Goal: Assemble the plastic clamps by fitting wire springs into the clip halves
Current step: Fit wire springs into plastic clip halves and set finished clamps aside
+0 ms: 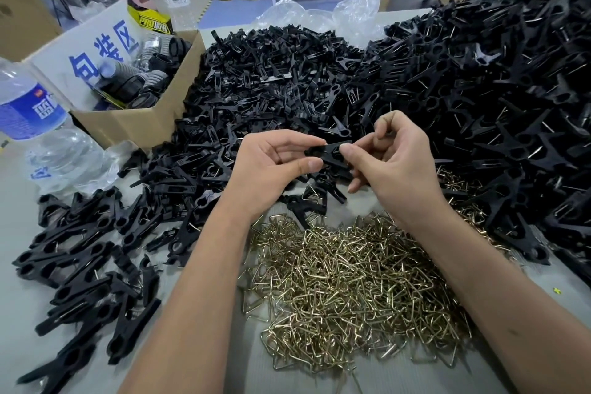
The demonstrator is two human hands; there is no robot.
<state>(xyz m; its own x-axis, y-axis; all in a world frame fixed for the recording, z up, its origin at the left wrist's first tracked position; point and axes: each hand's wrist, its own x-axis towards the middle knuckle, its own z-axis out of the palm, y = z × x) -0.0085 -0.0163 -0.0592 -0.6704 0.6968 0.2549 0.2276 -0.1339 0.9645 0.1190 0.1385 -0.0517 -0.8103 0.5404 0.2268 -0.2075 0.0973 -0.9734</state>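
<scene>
Black plastic clip piece (331,152) held in the air between both hands, above the near edge of the loose clip halves. Left hand (275,160) pinches its left end between thumb and curled fingers. Right hand (395,157) pinches its right end with thumb and forefinger, remaining fingers curled loosely. The piece sits at the fingertips of both hands, not in either palm. Cannot tell whether it is one half or two halves mated; cannot tell whether a wire spring is seated in it, since the fingers cover both ends and black reads against black.

Directly below the forearms: heap of brass-coloured wire springs (351,278) on the grey table (19,265), triangular bends, tangled together. Right edge of this heap runs under the black parts.

Behind the hands: broad pile of loose clip halves (271,73). To the right: taller mound of assembled clamps (499,89), wire ends visible, cut off by the frame edge. To the left, near: smaller scatter of finished clamps (86,253), lowest ones blurred.

Far left: water bottle (35,118), partly out of frame. Beside it an open cardboard box (150,125) holding dark ribbed items, not identifiable.
</scene>
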